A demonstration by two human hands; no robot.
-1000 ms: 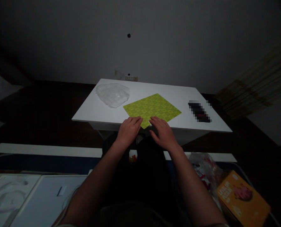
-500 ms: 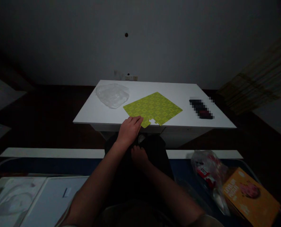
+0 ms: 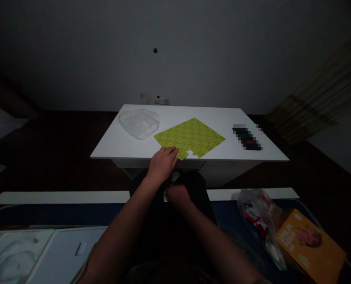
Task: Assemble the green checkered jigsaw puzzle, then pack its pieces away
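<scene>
A yellow-green checkered jigsaw puzzle (image 3: 193, 136) lies turned diagonally on the white table, with a notch-shaped gap at its near corner. My left hand (image 3: 163, 162) rests palm down at the table's front edge, its fingers lying on the puzzle's near left side and holding nothing. Lower down, above my lap, my right hand (image 3: 178, 196) is closed. A small pale patch shows beside its fingers; whether it is a puzzle piece I cannot make out in the dim light.
On the white table (image 3: 169, 113), a crumpled clear plastic bag (image 3: 141, 124) lies at left and a pixelated dark object (image 3: 247, 138) at right. Beside me are an orange puzzle box (image 3: 311, 244), a clear bag with red packaging (image 3: 258, 221) and an open white case (image 3: 63, 256).
My right hand has turned and its fingers have curled in, and a pale patch now shows beside them. The left hand stays on the puzzle. The view has shifted slightly.
</scene>
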